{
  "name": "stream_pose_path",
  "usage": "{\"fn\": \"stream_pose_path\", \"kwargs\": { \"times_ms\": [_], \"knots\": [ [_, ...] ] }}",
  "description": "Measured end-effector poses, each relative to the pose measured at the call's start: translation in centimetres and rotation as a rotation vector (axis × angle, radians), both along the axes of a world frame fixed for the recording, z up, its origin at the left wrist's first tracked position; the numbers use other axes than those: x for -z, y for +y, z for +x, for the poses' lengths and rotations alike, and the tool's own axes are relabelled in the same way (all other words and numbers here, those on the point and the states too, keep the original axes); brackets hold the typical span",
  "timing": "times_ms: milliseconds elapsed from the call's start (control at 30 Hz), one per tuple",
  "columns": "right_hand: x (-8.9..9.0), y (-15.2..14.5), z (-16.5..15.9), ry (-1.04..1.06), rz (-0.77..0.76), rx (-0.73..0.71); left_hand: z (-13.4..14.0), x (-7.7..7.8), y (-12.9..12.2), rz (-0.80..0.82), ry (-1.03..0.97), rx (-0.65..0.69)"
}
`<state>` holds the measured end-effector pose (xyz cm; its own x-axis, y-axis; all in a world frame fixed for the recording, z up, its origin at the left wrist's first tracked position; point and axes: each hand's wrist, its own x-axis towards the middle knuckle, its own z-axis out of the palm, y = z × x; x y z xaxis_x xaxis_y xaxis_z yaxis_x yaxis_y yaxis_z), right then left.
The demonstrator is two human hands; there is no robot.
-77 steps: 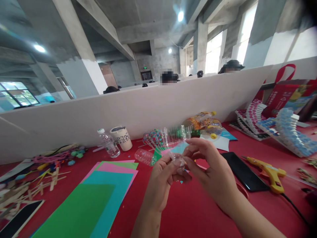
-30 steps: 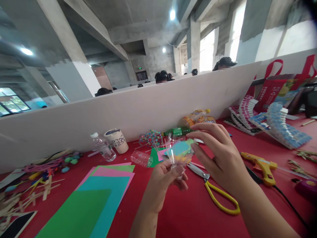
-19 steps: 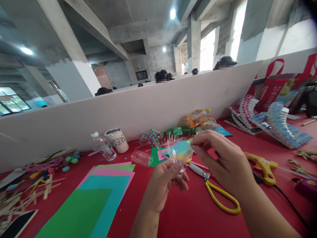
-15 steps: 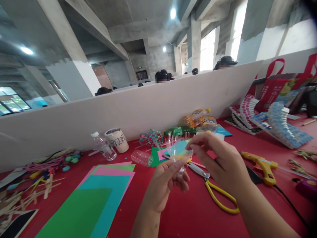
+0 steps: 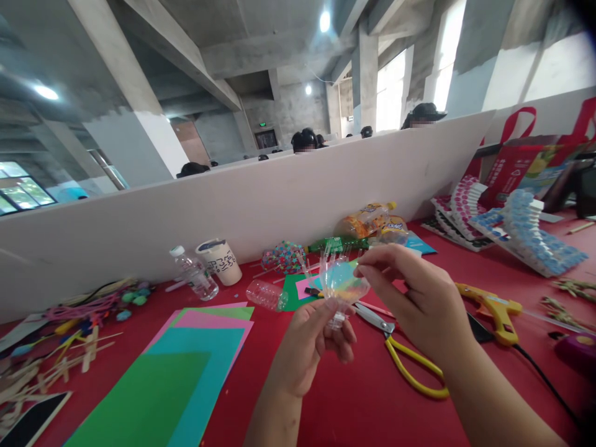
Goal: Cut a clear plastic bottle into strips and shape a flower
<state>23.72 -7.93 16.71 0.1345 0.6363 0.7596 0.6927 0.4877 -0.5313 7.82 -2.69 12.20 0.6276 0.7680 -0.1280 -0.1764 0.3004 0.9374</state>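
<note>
A clear plastic bottle top (image 5: 342, 284), its wall cut into several strips that fan upward, is held by the neck in my left hand (image 5: 314, 341). My right hand (image 5: 414, 298) pinches the edge of one strip at the right side, thumb and forefinger together. Beneath and behind the hands lie scissors with yellow handles (image 5: 414, 369), partly covered by my right hand. A cut clear bottle piece (image 5: 266, 295) rests on the red table to the left of the hands. Small coloured sheets (image 5: 294, 295) lie behind the bottle top.
Stacked coloured paper (image 5: 186, 366) covers the left front. Craft sticks (image 5: 88, 347) lie at far left. A water bottle (image 5: 194, 273) and a cup (image 5: 221, 262) stand by the white partition (image 5: 261, 205). A yellow glue gun (image 5: 500, 313) with a cord lies right, past my right hand.
The bottle top has turned slightly in my left hand, and its strips lean and spread differently. My right hand remains at the right-hand strip with little shift.
</note>
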Motion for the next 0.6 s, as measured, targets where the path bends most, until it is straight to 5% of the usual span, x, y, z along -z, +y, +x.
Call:
{"fn": "stream_pose_path", "kwargs": {
  "times_ms": [600],
  "knots": [
    [0.3,0.9,1.6,-0.039,-0.008,0.065,0.2,0.1,-0.1,0.003,0.011,0.013]
  ]
}}
